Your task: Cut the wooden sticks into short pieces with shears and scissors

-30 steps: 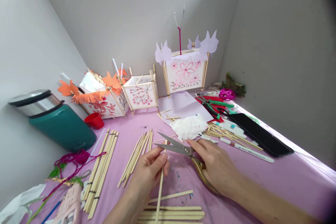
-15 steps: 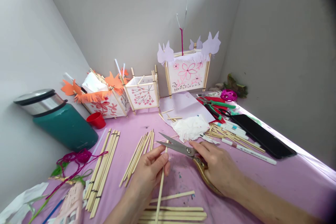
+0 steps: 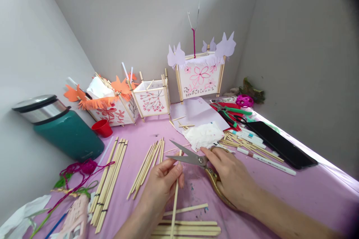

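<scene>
My left hand (image 3: 165,179) pinches a thin wooden stick (image 3: 175,201) near its upper end. Gold-handled scissors (image 3: 200,160) are gripped in my right hand (image 3: 231,175), their blades spread, with the stick's tip between them. Below my hands lie several flat sticks (image 3: 193,228) side by side, with one loose stick (image 3: 190,209) above them. Left of my left hand is a bunch of thin sticks (image 3: 147,166). A crumpled white tissue (image 3: 204,135) sits just beyond the scissors.
Stick bundles (image 3: 108,186), a teal bottle (image 3: 70,134), a red cup (image 3: 102,128) and a pink glue gun (image 3: 75,216) are at left. Paper lanterns (image 3: 153,102) stand behind; another (image 3: 200,78) has a wire above. Pliers (image 3: 230,114), markers (image 3: 266,162) and a black phone (image 3: 280,143) lie right.
My left hand and the stick have shifted slightly right. The scissors' blades stay spread around the stick's tip, and the camera view has moved a little.
</scene>
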{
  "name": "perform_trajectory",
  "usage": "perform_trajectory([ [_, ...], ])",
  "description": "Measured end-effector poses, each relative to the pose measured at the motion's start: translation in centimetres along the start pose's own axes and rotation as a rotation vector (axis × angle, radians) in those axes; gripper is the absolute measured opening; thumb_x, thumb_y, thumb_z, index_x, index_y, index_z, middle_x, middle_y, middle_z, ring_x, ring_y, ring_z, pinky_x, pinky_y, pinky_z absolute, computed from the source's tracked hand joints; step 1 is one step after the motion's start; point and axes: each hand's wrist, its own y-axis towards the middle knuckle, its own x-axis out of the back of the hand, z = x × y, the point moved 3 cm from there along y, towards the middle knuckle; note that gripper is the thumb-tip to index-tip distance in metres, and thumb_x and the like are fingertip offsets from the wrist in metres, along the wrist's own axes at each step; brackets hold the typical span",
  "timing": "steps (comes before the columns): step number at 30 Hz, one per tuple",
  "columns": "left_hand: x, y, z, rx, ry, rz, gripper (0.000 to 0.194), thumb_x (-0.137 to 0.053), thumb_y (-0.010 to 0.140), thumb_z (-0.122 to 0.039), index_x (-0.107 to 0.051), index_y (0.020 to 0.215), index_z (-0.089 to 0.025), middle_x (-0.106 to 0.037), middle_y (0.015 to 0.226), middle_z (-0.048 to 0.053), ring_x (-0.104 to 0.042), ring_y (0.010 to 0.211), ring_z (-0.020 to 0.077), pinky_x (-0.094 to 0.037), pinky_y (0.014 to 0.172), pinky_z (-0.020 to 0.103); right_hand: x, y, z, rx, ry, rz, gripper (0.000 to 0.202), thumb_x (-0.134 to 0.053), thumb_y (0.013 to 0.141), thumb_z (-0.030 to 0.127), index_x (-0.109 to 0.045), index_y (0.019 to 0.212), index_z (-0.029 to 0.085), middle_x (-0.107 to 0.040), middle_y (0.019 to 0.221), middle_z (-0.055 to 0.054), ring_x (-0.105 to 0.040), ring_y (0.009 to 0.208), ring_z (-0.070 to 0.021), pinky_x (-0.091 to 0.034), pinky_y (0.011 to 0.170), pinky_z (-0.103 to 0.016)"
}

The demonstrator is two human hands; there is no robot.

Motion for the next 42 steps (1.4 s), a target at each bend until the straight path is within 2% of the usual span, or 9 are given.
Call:
perform_trajectory([
  [3,-0.1,-0.1,0.0,-0.011,-0.001,0.001,0.034,-0.07,0.074,-0.041,-0.066,0.094,-0.013,-0.049,0.048,-0.006,-0.022,0.035,0.0016,-0.009,0.037,0.02,0.0,-0.1,0.0,-0.002,-0.002,-0.015,0.057,-0.045,0.076,0.005,-0.047,0.133,0.014,-0.057,0.101,-0.012,-0.055,0.091,-0.0248,-0.047,0.08,-0.039],
  [7,0.1,-0.2,0.2,0.015,-0.008,0.0,0.048,-0.071,0.074,-0.042,-0.063,0.111,-0.013,-0.048,0.049,-0.007,-0.021,0.035,0.002,-0.009,0.037,0.02,-0.3,-0.3,-0.1,0.01,-0.009,-0.053,0.055,-0.044,0.078,0.005,-0.048,0.132,0.013,-0.059,0.1,-0.012,-0.057,0.088,-0.0244,-0.047,0.078,-0.038],
  [12,0.7,-0.1,0.8,0.04,-0.077,-0.065,0.066,-0.075,0.069,-0.04,-0.055,0.127,-0.014,-0.053,0.053,-0.006,-0.027,0.035,0.0021,-0.014,0.038,0.019,-0.5,-0.3,-0.5,0.037,-0.044,-0.092,0.048,-0.045,0.08,0.008,-0.052,0.127,0.013,-0.063,0.094,-0.011,-0.06,0.08,-0.0233,-0.047,0.07,-0.034],
  [15,0.6,-0.1,0.8,0.055,-0.096,-0.053,0.07,-0.075,0.07,-0.041,-0.053,0.131,-0.016,-0.054,0.053,-0.006,-0.027,0.036,0.0022,-0.013,0.039,0.019,-0.3,-0.3,-0.5,0.034,-0.036,-0.084,0.045,-0.045,0.081,0.01,-0.054,0.124,0.016,-0.063,0.091,-0.009,-0.061,0.078,-0.0217,-0.046,0.069,-0.032],
  [18,0.3,-0.2,0.3,0.045,-0.073,-0.021,0.066,-0.074,0.07,-0.043,-0.056,0.126,-0.015,-0.051,0.051,-0.006,-0.024,0.035,0.0025,-0.009,0.037,0.02,-0.1,-0.3,-0.3,0.025,-0.034,-0.07,0.05,-0.045,0.08,0.011,-0.049,0.129,0.016,-0.061,0.097,-0.011,-0.059,0.082,-0.0226,-0.047,0.071,-0.034],
  [23,0.0,-0.3,-0.1,0.028,-0.037,0.011,0.046,-0.07,0.074,-0.044,-0.064,0.109,-0.015,-0.047,0.051,-0.007,-0.02,0.034,0.0019,-0.008,0.036,0.022,-0.1,-0.1,0.0,0.035,-0.022,-0.029,0.061,-0.045,0.075,0.008,-0.042,0.136,0.013,-0.058,0.101,-0.012,-0.056,0.089,-0.0238,-0.047,0.078,-0.036],
  [33,-0.5,-0.4,-0.2,0.031,-0.042,-0.032,0.03,-0.073,0.07,-0.041,-0.059,0.075,-0.015,-0.045,0.047,-0.007,-0.022,0.036,0.0012,-0.007,0.037,0.02,0.1,0.0,0.5,0.041,-0.061,-0.022,0.058,-0.043,0.077,0.007,-0.044,0.135,0.009,-0.057,0.098,-0.013,-0.055,0.088,-0.0248,-0.047,0.078,-0.038],
  [39,-0.1,-0.3,0.4,0.064,-0.055,-0.033,0.038,-0.073,0.069,-0.046,-0.058,0.09,-0.017,-0.046,0.049,-0.01,-0.017,0.031,0.001,-0.006,0.034,0.021,-0.1,0.2,0.2,0.035,-0.076,-0.041,0.051,-0.043,0.077,0.006,-0.05,0.128,0.011,-0.06,0.097,-0.013,-0.057,0.085,-0.0238,-0.048,0.075,-0.036],
  [42,0.1,-0.2,0.4,0.049,-0.066,-0.038,0.038,-0.073,0.07,-0.043,-0.058,0.094,-0.017,-0.046,0.049,-0.009,-0.019,0.032,0.0012,-0.007,0.035,0.02,-0.1,0.2,0.2,0.043,-0.087,-0.052,0.048,-0.042,0.08,0.008,-0.05,0.127,0.011,-0.061,0.096,-0.012,-0.057,0.084,-0.0238,-0.047,0.074,-0.036],
])
